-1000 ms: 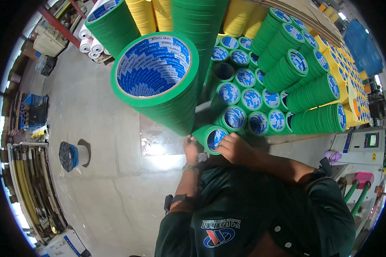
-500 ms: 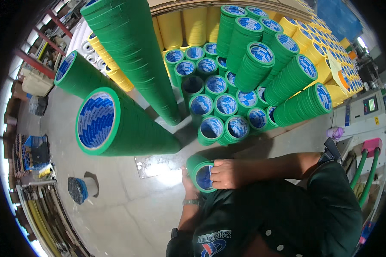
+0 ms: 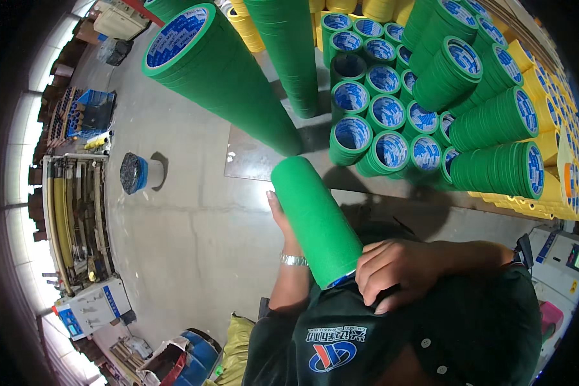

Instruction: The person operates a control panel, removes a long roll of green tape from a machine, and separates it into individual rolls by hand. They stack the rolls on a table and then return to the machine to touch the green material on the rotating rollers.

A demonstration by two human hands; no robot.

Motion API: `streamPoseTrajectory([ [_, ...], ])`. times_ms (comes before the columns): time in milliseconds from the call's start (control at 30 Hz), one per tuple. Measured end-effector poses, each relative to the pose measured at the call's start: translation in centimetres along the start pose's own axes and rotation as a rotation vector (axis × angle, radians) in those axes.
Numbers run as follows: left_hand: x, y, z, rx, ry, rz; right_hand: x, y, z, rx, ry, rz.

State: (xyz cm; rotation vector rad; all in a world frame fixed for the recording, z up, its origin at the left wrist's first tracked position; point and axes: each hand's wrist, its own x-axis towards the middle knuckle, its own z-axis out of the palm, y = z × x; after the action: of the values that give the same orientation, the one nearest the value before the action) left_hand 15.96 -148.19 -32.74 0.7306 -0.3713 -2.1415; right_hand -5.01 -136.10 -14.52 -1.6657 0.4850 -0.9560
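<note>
A long green tape roll lies tilted across my front, its near end by my shirt and its far end raised. My left hand holds it from the left side, thumb up along it and the other fingers hidden behind. Curled over its near right end is my right hand, fingers bent at the rim where a bit of blue core shows. Beyond it stand green tape rolls stacked in a tall column, a second tall column, and a group of shorter green stacks with blue-and-white cores.
Yellow tape rolls are piled behind and right of the green stacks. A floor plate lies under the tall columns. At left are a black-wrapped spool and a rack of long tubes. A blue drum stands lower left, a machine at right.
The tape roll has turned from its open core facing me to its long side showing, its far end now up and left. My right hand has shifted to its near end. The view has swung left.
</note>
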Motion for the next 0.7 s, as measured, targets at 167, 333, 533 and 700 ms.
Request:
streamPoseTrajectory([
  [167,0.4,1.9,3.0,-0.061,-0.172,0.141,-2.5,-1.3,0.0,-0.011,0.13,0.057],
  [333,0.2,3.1,4.3,-0.293,-0.367,0.125,-5.3,-1.4,-0.2,-0.404,0.208,0.1],
  [533,-0.5,3.9,3.1,-0.671,-0.703,0.074,-6.7,-2.6,1.0,-0.401,0.149,0.191],
  [700,-1.2,5.6,0.4,-0.466,-0.78,0.164,-6.7,-2.9,1.4,-0.429,0.129,0.128],
])
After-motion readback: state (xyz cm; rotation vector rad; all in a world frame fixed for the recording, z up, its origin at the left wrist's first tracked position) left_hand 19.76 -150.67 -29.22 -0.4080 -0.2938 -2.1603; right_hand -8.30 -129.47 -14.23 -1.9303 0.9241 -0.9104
